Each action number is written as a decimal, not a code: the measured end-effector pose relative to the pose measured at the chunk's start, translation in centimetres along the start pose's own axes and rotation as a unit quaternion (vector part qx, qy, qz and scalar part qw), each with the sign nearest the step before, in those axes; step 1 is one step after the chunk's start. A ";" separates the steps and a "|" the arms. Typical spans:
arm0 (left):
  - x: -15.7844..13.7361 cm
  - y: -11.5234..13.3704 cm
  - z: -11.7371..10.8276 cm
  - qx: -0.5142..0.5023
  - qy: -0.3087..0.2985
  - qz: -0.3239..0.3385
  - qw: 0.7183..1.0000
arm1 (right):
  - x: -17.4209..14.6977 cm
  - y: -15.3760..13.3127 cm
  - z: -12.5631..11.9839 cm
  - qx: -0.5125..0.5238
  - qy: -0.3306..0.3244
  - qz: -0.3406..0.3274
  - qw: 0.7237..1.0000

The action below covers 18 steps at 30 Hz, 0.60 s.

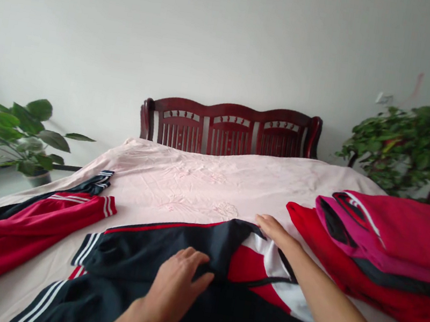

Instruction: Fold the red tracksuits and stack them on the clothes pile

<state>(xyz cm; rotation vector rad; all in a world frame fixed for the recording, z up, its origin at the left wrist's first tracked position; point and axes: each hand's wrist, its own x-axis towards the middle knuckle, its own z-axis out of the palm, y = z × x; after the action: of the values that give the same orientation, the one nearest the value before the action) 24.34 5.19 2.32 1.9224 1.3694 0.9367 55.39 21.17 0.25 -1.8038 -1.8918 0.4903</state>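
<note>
Jacket, dark with red and white panels, lies spread on the bed right in front, both hands on it.
Left hand lies flat on the dark cloth, grip loose, fingers spread, holding nothing. Right hand rests on the far edge by the white panel, fingers extended; can't tell if it pinches cloth. Risk: fabric is slack and slick-looking, so an uneven pull could bunch the fold. Folded red stack sits just beside the right arm; an elbow sweep could topple it. Another red garment lies well left.
</note>
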 end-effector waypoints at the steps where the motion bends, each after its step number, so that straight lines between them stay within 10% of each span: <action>1: 0.5 0.4 1.6 0.033 -0.008 0.002 0.999 | 0.2 -0.1 0.2 0.023 -0.013 0.010 1.000; 6: 2.4 0.7 5.6 0.201 -0.072 -0.011 0.977 | 0.4 -1.1 0.9 0.111 -0.059 0.036 0.991; 18: 0.5 0.0 4.4 0.189 -0.157 0.092 0.965 | 0.0 0.7 0.2 -0.009 -0.029 0.070 0.997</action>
<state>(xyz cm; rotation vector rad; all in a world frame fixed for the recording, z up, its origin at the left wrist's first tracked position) 28.05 5.34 -0.07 2.3967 1.2597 0.4387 55.86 21.27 -0.26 -1.9620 -1.8220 0.5829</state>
